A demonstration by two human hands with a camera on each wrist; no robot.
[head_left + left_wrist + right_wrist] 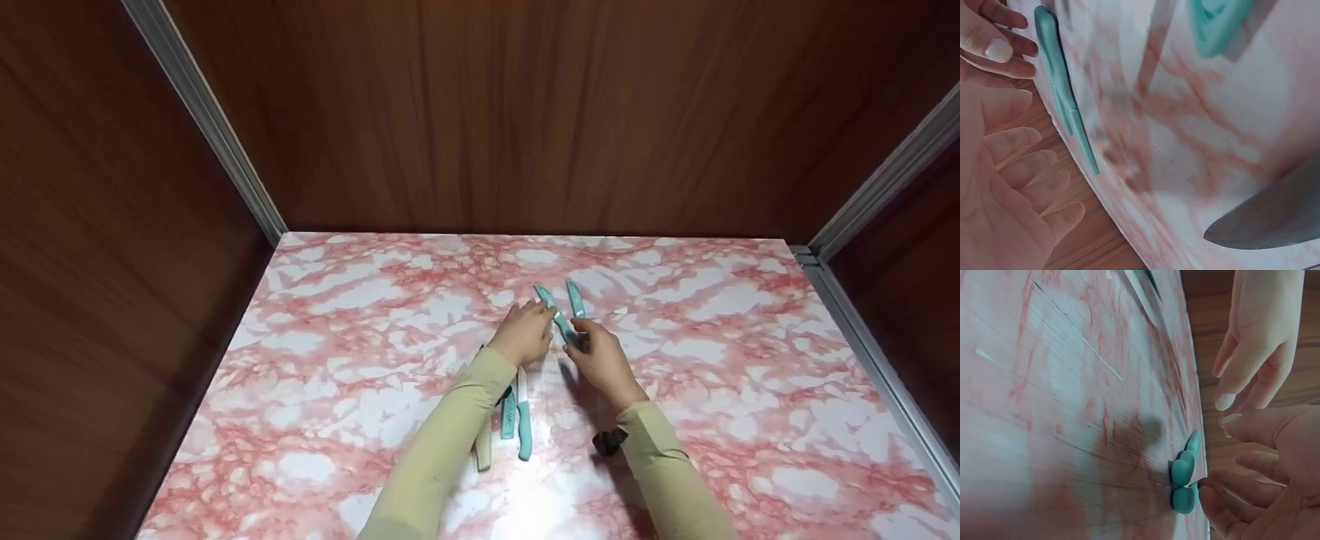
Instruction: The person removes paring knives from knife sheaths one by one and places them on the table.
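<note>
Left hand (525, 334) and right hand (602, 360) over marbled bench (337, 337), fingers loosely spread, holding nothing, turquoise sheathed knife (562, 324) between fingertips, contact hard to tell, second sheathed knife (575, 298) just beyond right fingers

Below centre in the head view, the left sleeve (431, 457) hides the upper ends of a beige piece (484, 453) and a teal sheath (508, 417), while the right hand (604, 361) covers the lower part of the rightmost knife (575, 298). In the left wrist view, the top edge cuts off a teal piece (1220, 25) and the right edge a dark blade (1275, 219); fine markings on the sheath are too small to read.
</note>
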